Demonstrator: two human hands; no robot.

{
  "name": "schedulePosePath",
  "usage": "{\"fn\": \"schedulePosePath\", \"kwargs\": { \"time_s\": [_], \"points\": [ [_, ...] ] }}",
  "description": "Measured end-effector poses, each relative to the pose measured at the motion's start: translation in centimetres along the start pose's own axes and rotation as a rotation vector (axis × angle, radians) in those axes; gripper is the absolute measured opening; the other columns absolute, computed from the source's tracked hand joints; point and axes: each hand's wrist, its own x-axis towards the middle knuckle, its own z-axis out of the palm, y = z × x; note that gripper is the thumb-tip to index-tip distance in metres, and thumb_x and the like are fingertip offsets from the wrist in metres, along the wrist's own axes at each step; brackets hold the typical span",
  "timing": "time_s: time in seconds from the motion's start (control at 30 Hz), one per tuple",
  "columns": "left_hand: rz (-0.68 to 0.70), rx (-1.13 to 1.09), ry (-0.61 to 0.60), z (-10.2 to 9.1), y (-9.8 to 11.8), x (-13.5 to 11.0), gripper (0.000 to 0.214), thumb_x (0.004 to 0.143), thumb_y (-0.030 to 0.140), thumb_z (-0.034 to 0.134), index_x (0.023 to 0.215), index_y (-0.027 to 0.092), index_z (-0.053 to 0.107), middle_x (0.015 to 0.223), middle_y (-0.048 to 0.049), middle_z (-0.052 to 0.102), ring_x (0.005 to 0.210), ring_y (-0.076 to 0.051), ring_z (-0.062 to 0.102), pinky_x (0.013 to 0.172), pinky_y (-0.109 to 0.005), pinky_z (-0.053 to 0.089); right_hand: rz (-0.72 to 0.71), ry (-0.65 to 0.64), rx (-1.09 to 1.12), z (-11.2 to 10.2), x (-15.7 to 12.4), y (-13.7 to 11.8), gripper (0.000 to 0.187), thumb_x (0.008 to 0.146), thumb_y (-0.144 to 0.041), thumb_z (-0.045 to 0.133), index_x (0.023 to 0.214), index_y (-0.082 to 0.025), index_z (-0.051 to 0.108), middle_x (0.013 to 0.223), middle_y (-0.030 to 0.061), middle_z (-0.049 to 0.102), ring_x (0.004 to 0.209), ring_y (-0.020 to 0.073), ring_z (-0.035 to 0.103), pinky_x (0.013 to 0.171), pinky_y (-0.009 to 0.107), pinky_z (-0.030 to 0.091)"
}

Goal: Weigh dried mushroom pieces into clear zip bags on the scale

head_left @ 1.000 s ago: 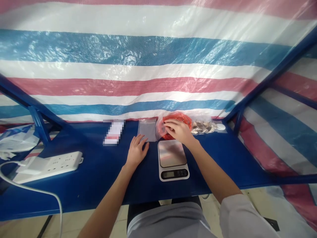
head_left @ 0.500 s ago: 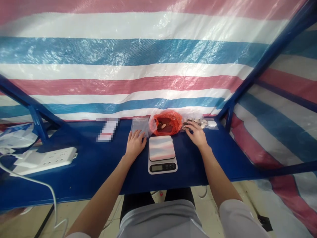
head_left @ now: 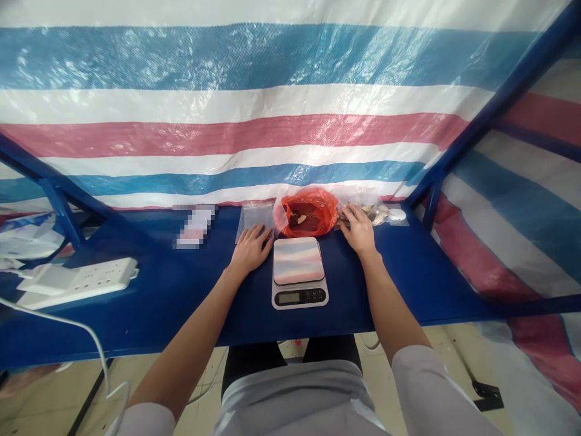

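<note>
My left hand (head_left: 250, 247) lies with fingers spread over the near edge of a clear zip bag (head_left: 256, 215), left of the kitchen scale (head_left: 299, 261). Over on the right, my right hand (head_left: 358, 230) rests, fingers stretched out, at the left end of a clear plastic bag (head_left: 372, 211) of small pieces that I cannot make out. Between the hands, behind the scale, stands a red plastic bag (head_left: 323, 219) with its mouth wide, showing brown and pale pieces inside. The scale has a shiny square plate and a dark display panel.
A white power strip (head_left: 100, 275) with a white cable (head_left: 68, 321) lies on the left of the blue table (head_left: 181, 303). A blurred-out card (head_left: 195, 227) lies farther back. A white round item (head_left: 397, 215) sits at back right. Blue frame bars (head_left: 436, 194) and striped sheeting enclose the table.
The view has tilted down slightly, so the table sits higher in the picture. Both hands stay in about the same places beside the bags.
</note>
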Motion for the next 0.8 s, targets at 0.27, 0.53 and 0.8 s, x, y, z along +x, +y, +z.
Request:
{"fn": "schedulePosePath", "kwargs": {
  "time_s": [0.27, 0.53, 0.8],
  "points": [
    [-0.009, -0.105, 0.035, 0.7, -0.5, 0.0, 0.046, 0.098, 0.043, 0.044, 0.132, 0.022, 0.065, 0.146, -0.0132, 0.056, 0.14, -0.035, 0.047, 0.118, -0.056, 0.031, 0.005, 0.092, 0.094, 0.1, 0.1, 0.2, 0.033, 0.096, -0.025, 0.05, 0.119, -0.024, 0.073, 0.131, 0.0096, 0.068, 0.133, 0.0292, 0.053, 0.113, 0.051, 0.043],
    [-0.016, -0.071, 0.018, 0.6, -0.4, 0.1, 0.047, 0.098, 0.044, 0.042, 0.132, 0.021, 0.065, 0.146, -0.0127, 0.057, 0.14, -0.034, 0.047, 0.119, -0.053, 0.032, 0.041, 0.153, 0.09, -0.1, -0.1, -0.2, 0.029, 0.096, -0.028, 0.051, 0.111, -0.025, 0.076, 0.123, 0.0076, 0.072, 0.12, 0.0268, 0.062, 0.106, 0.044, 0.05],
    [-0.013, -0.08, 0.037, 0.8, -0.4, 0.1, 0.046, 0.097, 0.043, 0.044, 0.131, 0.02, 0.066, 0.145, -0.014, 0.057, 0.139, -0.035, 0.048, 0.118, -0.055, 0.033, 0.127, 0.281, 0.293, -1.8, 0.3, -1.1, 0.029, 0.095, -0.04, 0.055, 0.101, -0.022, 0.076, 0.115, 0.0104, 0.074, 0.109, 0.0262, 0.068, 0.101, 0.043, 0.052]
  ]
}}
